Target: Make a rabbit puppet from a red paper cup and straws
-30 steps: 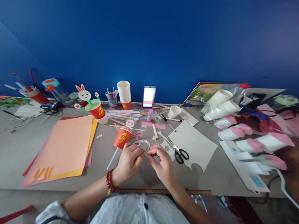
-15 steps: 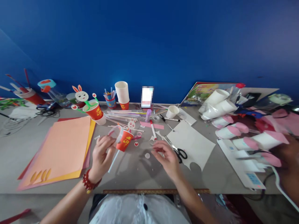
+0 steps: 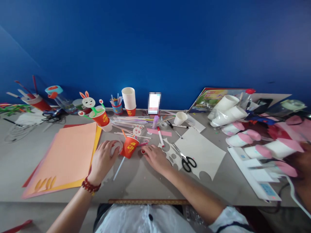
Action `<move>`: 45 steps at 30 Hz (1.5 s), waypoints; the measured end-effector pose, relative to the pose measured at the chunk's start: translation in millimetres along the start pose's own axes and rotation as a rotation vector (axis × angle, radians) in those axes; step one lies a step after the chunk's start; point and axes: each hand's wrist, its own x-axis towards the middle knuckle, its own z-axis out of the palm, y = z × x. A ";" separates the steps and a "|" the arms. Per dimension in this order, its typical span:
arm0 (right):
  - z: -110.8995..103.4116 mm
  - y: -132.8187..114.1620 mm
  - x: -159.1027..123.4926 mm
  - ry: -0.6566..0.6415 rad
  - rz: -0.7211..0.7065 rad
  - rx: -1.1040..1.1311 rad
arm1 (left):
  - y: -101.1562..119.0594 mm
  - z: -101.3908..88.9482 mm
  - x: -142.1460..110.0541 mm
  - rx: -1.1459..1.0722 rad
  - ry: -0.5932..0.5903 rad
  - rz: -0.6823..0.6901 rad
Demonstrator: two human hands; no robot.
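My left hand [image 3: 104, 159] rests on the grey table [image 3: 145, 181] with its fingers curled round a white tape roll [image 3: 117, 147], just left of a tilted red paper cup [image 3: 130, 146]. That cup has a straw [image 3: 119, 168] through it and a small paper rabbit head [image 3: 137, 130] above it. My right hand [image 3: 155, 157] lies flat to the right of the cup. Its fingers are stretched out, and their tips touch a small round piece with a red heart [image 3: 143, 151]. White paper with cut-out holes [image 3: 170, 152] lies beside that hand.
Orange and pink paper sheets [image 3: 68, 155] lie at the left. Black-handled scissors [image 3: 186, 160] rest on a white sheet [image 3: 201, 152]. Straws, a marker [image 3: 160, 137], cup stacks [image 3: 128, 97] and a rabbit cup [image 3: 99, 116] stand behind. Another person's hand [image 3: 301, 165] is among white-and-pink cups at the right.
Both hands were together on the tape roll near my body. The left hand carried the roll left and set it down by the red cup; the right hand reached forward to the heart piece.
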 end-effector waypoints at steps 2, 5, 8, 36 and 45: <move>1.3 0.1 -0.1 0.013 0.059 0.016 | 6.1 -6.5 1.2 -0.075 0.093 0.032; 2.2 -0.9 -1.0 0.013 0.107 0.061 | 22.5 -12.3 -0.6 -0.183 0.154 0.114; 1.2 -2.3 -2.9 -0.003 0.099 0.093 | 44.6 -8.4 -7.1 -0.269 0.134 0.226; -33.2 -16.0 -44.7 0.422 0.296 0.953 | 107.5 27.0 -7.8 -1.057 -0.420 -0.059; -40.2 -23.0 -50.6 0.324 0.341 1.222 | 107.4 35.1 -9.9 -1.650 -0.592 -0.416</move>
